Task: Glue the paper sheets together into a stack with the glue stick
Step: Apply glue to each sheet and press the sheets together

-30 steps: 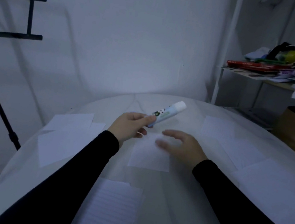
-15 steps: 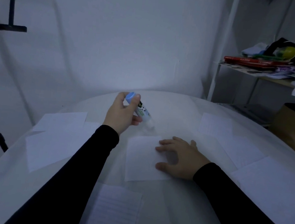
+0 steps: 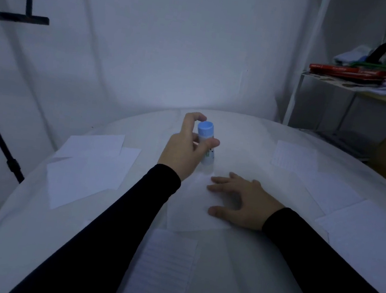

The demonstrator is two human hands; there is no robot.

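- Left hand is gripping the glue stick w/ thumb & fingers, holding it nearly upright, blue end up, lower tip at the far edge of the centre paper sheet.
- Right hand is lying flat, fingers spread, pressing that sheet onto the round white table; not grasping anything.
- Other sheets are lying left, right & nearer of the centre sheet.

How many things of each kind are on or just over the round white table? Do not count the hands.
Paper sheets: 7 (2 at the left, 2 in the middle, 3 at the right; the light is dim and some overlap, so this count is my best reading)
Glue stick: 1, gripped by the left hand
Total: 8
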